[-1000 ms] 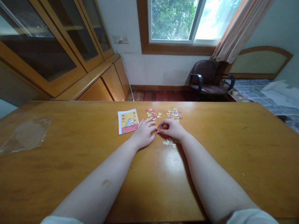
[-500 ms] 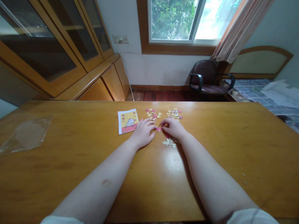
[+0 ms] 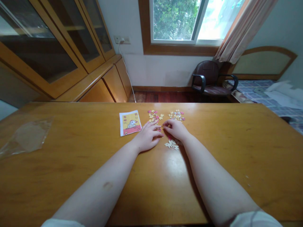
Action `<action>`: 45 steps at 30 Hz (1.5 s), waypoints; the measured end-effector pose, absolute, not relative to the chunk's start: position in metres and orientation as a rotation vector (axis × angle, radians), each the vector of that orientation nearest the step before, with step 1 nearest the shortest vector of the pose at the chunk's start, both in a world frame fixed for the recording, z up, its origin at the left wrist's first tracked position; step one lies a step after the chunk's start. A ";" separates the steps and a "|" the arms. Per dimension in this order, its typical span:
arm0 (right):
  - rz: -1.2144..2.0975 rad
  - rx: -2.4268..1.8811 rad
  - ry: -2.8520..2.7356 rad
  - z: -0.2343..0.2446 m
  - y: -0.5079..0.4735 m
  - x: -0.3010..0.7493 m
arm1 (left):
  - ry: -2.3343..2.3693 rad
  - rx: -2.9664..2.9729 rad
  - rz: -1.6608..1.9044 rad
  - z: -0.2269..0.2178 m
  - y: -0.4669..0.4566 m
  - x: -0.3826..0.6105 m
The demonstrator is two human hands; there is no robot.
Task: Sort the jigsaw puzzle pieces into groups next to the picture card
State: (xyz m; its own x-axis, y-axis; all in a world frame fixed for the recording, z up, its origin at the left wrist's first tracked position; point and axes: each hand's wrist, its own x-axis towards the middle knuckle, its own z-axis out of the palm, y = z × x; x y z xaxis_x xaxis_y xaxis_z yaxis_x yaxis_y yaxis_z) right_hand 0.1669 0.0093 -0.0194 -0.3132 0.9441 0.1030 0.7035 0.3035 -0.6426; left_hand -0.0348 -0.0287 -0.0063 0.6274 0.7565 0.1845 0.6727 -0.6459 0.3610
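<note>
My left hand [image 3: 149,136] lies on the table with its fingers stretched out over some pink and yellow jigsaw pieces, partly hiding them. Close by on the right, my right hand [image 3: 175,128] has its thumb and fingers curled into a pinch; what sits between the fingertips is too small to make out. Beyond the left hand is a loose group of pink and yellow jigsaw pieces [image 3: 155,116]. Another jigsaw pile [image 3: 176,115] lies beyond the right hand. Pale jigsaw pieces [image 3: 172,144] lie under the right wrist, partly covered. A picture card [image 3: 130,123] with a white cartoon animal rests left of my left hand.
A clear plastic bag [image 3: 28,135] lies on the left of the wooden table [image 3: 78,189]. Past the far edge stand an office chair [image 3: 209,77] and a bed [image 3: 255,88]. A glass-fronted cabinet [image 3: 82,66] is at the left.
My left hand has shifted slightly right and nearer, its thumb and fingers now covering more of the pink piece between the hands. The right hand has barely moved.
</note>
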 end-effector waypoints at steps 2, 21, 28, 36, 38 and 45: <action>0.671 -1.456 -2.109 -0.019 0.010 0.167 | 1.141 2.607 0.490 -0.005 -0.029 -0.034; 0.594 -1.411 -1.905 -0.013 0.010 0.168 | 1.069 2.685 0.227 -0.005 -0.043 -0.022; 0.828 -1.343 -2.023 -0.010 0.004 0.168 | 1.184 2.679 0.298 -0.007 -0.035 -0.029; 0.508 -1.446 -2.150 -0.007 0.004 0.169 | 1.198 2.702 0.511 -0.003 -0.035 -0.027; 0.445 -1.505 -2.105 -0.009 0.006 0.169 | 1.147 2.714 0.507 -0.003 -0.036 -0.026; 0.357 -1.494 -1.950 -0.003 0.005 0.176 | 1.129 2.695 0.612 -0.005 -0.032 -0.026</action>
